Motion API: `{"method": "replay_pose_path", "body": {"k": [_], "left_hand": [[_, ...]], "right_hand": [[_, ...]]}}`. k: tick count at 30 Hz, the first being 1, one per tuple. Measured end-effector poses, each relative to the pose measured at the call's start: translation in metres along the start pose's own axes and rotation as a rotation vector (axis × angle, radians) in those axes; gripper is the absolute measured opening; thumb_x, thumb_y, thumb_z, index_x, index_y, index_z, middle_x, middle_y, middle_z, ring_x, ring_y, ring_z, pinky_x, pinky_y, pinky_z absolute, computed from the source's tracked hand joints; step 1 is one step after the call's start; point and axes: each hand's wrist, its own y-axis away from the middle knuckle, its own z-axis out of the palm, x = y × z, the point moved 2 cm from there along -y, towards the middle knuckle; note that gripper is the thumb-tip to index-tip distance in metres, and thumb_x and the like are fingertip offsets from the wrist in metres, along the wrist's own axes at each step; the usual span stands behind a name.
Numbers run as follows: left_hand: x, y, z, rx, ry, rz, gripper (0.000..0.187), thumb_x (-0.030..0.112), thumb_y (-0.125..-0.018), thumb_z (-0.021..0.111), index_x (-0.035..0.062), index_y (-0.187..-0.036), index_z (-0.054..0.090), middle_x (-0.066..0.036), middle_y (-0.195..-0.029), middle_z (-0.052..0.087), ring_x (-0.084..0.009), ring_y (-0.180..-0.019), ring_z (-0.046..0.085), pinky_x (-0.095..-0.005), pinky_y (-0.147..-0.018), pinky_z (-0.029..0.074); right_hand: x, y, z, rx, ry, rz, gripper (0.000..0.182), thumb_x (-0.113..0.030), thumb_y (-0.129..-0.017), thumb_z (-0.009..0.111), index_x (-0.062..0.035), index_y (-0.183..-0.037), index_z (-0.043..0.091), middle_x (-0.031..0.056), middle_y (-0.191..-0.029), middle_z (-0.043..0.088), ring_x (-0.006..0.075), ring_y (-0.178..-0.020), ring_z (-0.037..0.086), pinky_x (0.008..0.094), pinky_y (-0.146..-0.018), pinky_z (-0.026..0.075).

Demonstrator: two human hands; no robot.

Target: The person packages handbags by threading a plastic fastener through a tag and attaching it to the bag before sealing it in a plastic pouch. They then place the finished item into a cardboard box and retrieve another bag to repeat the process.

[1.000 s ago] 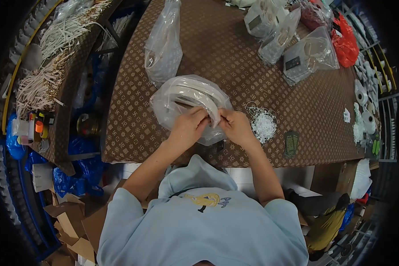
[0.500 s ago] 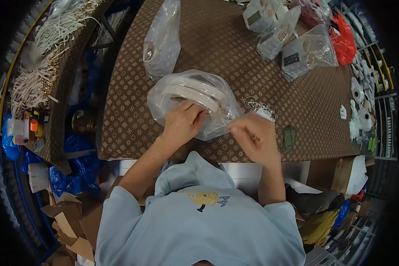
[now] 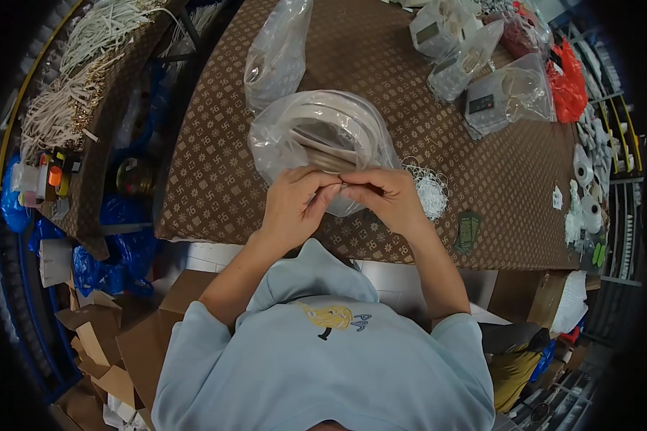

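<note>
A clear plastic bag (image 3: 273, 147) with pale coiled bands (image 3: 359, 118) inside lies on the brown patterned table (image 3: 216, 172). At the bag's near edge, my left hand (image 3: 298, 197) is closed in a pinch. Its fingertips meet those of my right hand (image 3: 388, 197), which is pinched as well. Whatever is between the fingertips is too small to make out. A tangle of thin white strings (image 3: 430, 192) lies just right of my right hand, and dark green tags (image 3: 467, 231) are farther right.
Another clear bag (image 3: 280, 57) stands behind the coiled bands. Several bagged items (image 3: 507, 93) and a red bag (image 3: 566, 82) are at the back right. Bundled cords (image 3: 72, 108) hang at the left. Cardboard boxes (image 3: 144, 345) sit on the floor.
My right hand has moved left to meet my left hand at the bag's near edge. The bag's coils now show more openly, and the whole view has shifted slightly.
</note>
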Motion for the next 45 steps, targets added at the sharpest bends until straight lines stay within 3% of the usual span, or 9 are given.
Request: {"method": "replay_pose_path", "body": {"k": [7, 10, 13, 16, 25, 33, 36, 38, 45], "left_hand": [[0.040, 0.025, 0.005, 0.086, -0.188, 0.093, 0.016, 0.017, -0.077, 0.067, 0.0055, -0.088, 0.062, -0.010, -0.072, 0.059, -0.0275, -0.061, 0.057, -0.0335, -0.054, 0.044], [0.040, 0.052, 0.048, -0.207, 0.160, -0.140, 0.027, 0.022, -0.078, 0.070, 0.0045, -0.096, 0.062, -0.007, -0.066, 0.057, -0.0207, -0.049, 0.055, -0.0297, -0.047, 0.043], [0.000, 0.055, 0.080, -0.286, 0.780, -0.985, 0.026, 0.030, -0.083, 0.067, 0.0050, -0.081, 0.058, 0.000, -0.059, 0.054, -0.0096, -0.045, 0.051, -0.0216, -0.041, 0.040], [-0.009, 0.052, 0.091, -0.342, 0.943, -1.113, 0.025, 0.029, -0.082, 0.067, 0.0065, -0.083, 0.058, 0.000, -0.058, 0.052, -0.0087, -0.042, 0.047, -0.0203, -0.039, 0.035], [-0.054, 0.076, 0.041, -0.597, 1.560, -0.946, 0.019, 0.022, -0.089, 0.055, 0.0065, -0.077, 0.054, 0.002, -0.051, 0.042, -0.0077, -0.041, 0.036, -0.0209, -0.038, 0.027], [-0.039, 0.073, 0.069, -0.554, 2.138, -0.924, 0.018, 0.025, -0.088, 0.051, 0.0081, -0.081, 0.053, 0.000, -0.061, 0.048, -0.0105, -0.048, 0.041, -0.0227, -0.041, 0.032], [-0.042, 0.067, 0.050, -0.487, 1.472, -1.121, 0.015, 0.022, -0.087, 0.054, 0.0070, -0.085, 0.056, -0.001, -0.066, 0.053, -0.0100, -0.051, 0.048, -0.0213, -0.044, 0.038], [-0.046, 0.061, 0.018, 0.147, 0.880, -0.962, 0.013, 0.016, -0.084, 0.061, 0.0052, -0.090, 0.059, -0.002, -0.072, 0.058, -0.0106, -0.057, 0.055, -0.0217, -0.050, 0.044], [0.024, 0.052, 0.018, -0.045, -0.186, -0.232, 0.026, 0.020, -0.071, 0.075, 0.0065, -0.084, 0.059, -0.006, -0.072, 0.061, -0.0184, -0.057, 0.061, -0.0283, -0.050, 0.048]], "right_hand": [[0.001, -0.004, -0.013, 0.033, -0.183, -0.015, 0.011, -0.010, -0.080, 0.068, -0.0002, -0.084, 0.064, 0.0004, -0.070, 0.061, 0.0051, -0.062, 0.053, 0.0213, -0.056, 0.043], [0.004, -0.003, -0.014, -0.024, -0.408, 0.150, 0.012, -0.012, -0.083, 0.066, -0.0001, -0.085, 0.064, -0.0028, -0.070, 0.059, 0.0033, -0.064, 0.051, 0.0198, -0.055, 0.042], [0.008, -0.001, -0.014, -0.072, -0.424, 0.152, 0.013, -0.013, -0.085, 0.065, -0.0004, -0.087, 0.063, -0.0033, -0.071, 0.058, 0.0028, -0.063, 0.051, 0.0189, -0.053, 0.041], [0.010, 0.002, -0.012, -0.094, -0.527, 0.224, 0.013, -0.014, -0.086, 0.064, -0.0015, -0.089, 0.063, -0.0032, -0.072, 0.058, 0.0018, -0.061, 0.051, 0.0181, -0.051, 0.041], [0.001, 0.006, -0.004, -0.393, -0.351, 0.249, 0.015, -0.014, -0.090, 0.056, -0.0010, -0.096, 0.060, 0.0049, -0.100, 0.064, 0.0055, -0.065, 0.056, 0.0179, -0.054, 0.044], [0.006, 0.003, -0.003, -0.461, -0.368, 0.285, 0.011, -0.010, -0.087, 0.060, -0.0008, -0.092, 0.062, 0.0036, -0.081, 0.063, 0.0064, -0.063, 0.056, 0.0196, -0.051, 0.044], [0.002, 0.003, -0.002, -0.397, -0.281, 0.289, 0.009, -0.009, -0.086, 0.061, -0.0008, -0.090, 0.063, 0.0019, -0.075, 0.062, 0.0060, -0.062, 0.057, 0.0196, -0.049, 0.043], [0.001, 0.005, -0.002, -0.350, -0.221, 0.278, 0.008, -0.007, -0.086, 0.060, -0.0007, -0.089, 0.064, 0.0010, -0.071, 0.061, 0.0060, -0.060, 0.057, 0.0195, -0.049, 0.043], [-0.004, 0.003, 0.009, -0.263, -0.030, 0.254, 0.007, -0.003, -0.083, 0.060, 0.0017, -0.088, 0.064, 0.0035, -0.070, 0.063, 0.0069, -0.060, 0.057, 0.0214, -0.054, 0.045]]}}
